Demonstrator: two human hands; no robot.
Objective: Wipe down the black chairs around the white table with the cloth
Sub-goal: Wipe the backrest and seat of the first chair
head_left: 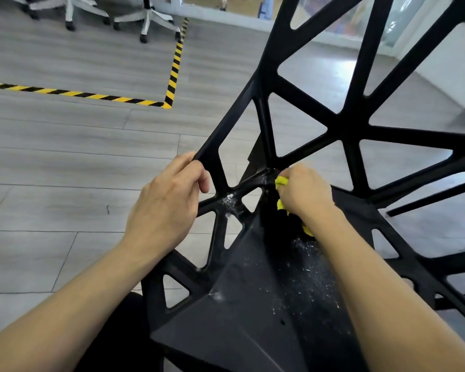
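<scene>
A black plastic chair with an open web of struts fills the right half of the view, tilted toward me. My left hand grips the left edge strut of its back. My right hand is shut on a bunched yellow cloth, pressed into the corner where the backrest meets the seat. White dust specks lie on the seat and on a strut junction near my left hand. Most of the cloth is hidden under my right hand.
Grey wood-look floor spreads to the left. Yellow-and-black hazard tape marks an L-shaped corner on it. White wheeled office chair bases stand at the top left. A glass partition runs along the back.
</scene>
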